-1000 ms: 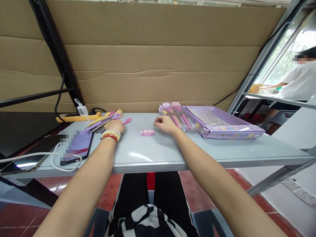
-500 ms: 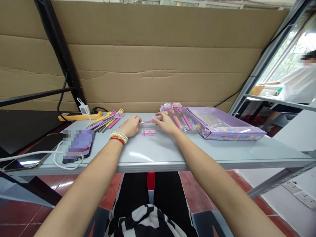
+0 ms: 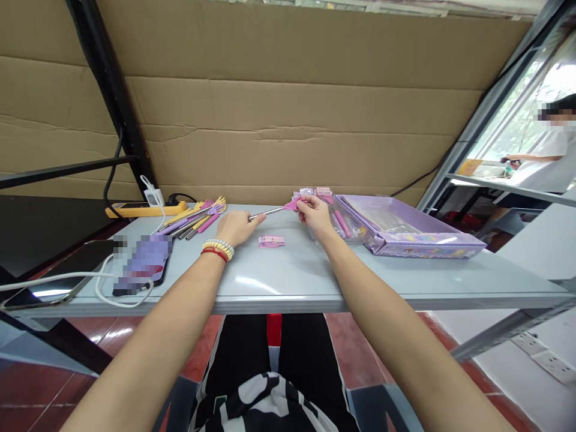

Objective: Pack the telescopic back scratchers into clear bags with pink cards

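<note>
The left hand (image 3: 236,228) is closed around the near end of the scratcher (image 3: 270,212), whose metal rod runs out from those fingers between 2 and 3 o'clock. At its far end the right hand (image 3: 317,218) pinches the pink head (image 3: 291,205) between thumb and fingers, so the scratcher bridges both hands over the table (image 3: 263,270).

Half a second ago the hands were closer together and less rod showed; the right hand has since shifted toward 3 o'clock, while the tag (image 3: 271,241) stays put on the table, at 4 o'clock from the left hand and 8 from the right.

Counted near to far: one lit phone (image 3: 155,255), 8 o'clock from the left hand; one tag; one scratcher; a heap of sticks (image 3: 195,219) between 9 and 10 o'clock, too overlapped to count; one tray (image 3: 423,245), 3 o'clock from the right hand; packs (image 3: 342,223) beside the tray, partly hidden behind that hand, number unclear; one yellow strip (image 3: 148,212); one co-worker (image 3: 542,162), well apart, between 2 and 3 o'clock
</note>
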A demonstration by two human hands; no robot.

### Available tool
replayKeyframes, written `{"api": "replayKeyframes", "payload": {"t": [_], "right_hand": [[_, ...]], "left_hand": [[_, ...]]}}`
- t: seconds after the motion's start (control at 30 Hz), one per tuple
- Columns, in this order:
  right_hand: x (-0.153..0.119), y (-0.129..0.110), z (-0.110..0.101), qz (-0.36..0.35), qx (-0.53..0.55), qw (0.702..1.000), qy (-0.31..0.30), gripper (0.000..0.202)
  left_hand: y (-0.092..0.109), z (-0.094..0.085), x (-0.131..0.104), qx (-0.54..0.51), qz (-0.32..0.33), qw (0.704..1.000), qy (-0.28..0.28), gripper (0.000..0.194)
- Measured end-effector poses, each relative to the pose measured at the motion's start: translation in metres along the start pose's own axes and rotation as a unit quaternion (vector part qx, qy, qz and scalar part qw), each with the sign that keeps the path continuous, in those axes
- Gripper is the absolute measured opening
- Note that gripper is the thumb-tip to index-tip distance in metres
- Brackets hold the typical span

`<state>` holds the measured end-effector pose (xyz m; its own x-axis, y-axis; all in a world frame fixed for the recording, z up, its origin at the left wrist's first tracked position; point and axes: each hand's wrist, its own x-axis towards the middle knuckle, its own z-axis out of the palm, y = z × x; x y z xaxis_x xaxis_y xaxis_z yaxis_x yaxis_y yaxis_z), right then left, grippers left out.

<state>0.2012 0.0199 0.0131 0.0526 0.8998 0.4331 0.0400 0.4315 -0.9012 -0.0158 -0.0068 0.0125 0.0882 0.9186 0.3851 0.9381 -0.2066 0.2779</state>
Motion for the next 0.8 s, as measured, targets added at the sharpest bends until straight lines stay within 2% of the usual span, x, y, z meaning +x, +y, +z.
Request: {"api": "replayKeyframes", "payload": {"t": [0.17, 0.33, 0.5, 0.57, 0.63, 0.67, 0.73, 0.8], "right_hand": [[-0.01, -0.005, 0.001, 0.025, 0.047, 0.983, -0.176, 0.042], [-0.014, -0.006, 0.003, 0.04, 0.053, 0.978, -0.199, 0.046], [-0.016, -0.004, 0.006, 0.076, 0.06, 0.966, -0.239, 0.042], [-0.016, -0.003, 0.007, 0.082, 0.07, 0.964, -0.241, 0.039], [-0.015, -0.003, 0.008, 0.082, 0.073, 0.972, -0.209, 0.035], [-0.014, -0.003, 0.008, 0.082, 0.069, 0.978, -0.179, 0.034], [-0.012, -0.005, 0.008, 0.09, 0.053, 0.989, -0.109, 0.031], [-0.009, -0.006, 0.007, 0.105, 0.035, 0.993, -0.051, 0.029]], "left_hand": [[-0.001, 0.003, -0.001, -0.037, 0.044, 0.998, 0.013, 0.06], [-0.003, 0.008, 0.0, -0.116, 0.08, 0.99, 0.021, 0.05], [0.003, 0.006, -0.003, -0.213, 0.131, 0.968, 0.001, 0.025], [0.006, 0.003, -0.002, -0.234, 0.138, 0.962, -0.003, 0.026], [0.006, 0.0, 0.0, -0.212, 0.112, 0.971, 0.02, 0.03], [0.004, -0.001, 0.002, -0.183, 0.078, 0.979, 0.039, 0.031], [-0.004, -0.001, 0.006, -0.098, -0.027, 0.993, 0.068, 0.033], [-0.017, 0.001, 0.01, -0.006, -0.139, 0.988, 0.066, 0.038]]}}
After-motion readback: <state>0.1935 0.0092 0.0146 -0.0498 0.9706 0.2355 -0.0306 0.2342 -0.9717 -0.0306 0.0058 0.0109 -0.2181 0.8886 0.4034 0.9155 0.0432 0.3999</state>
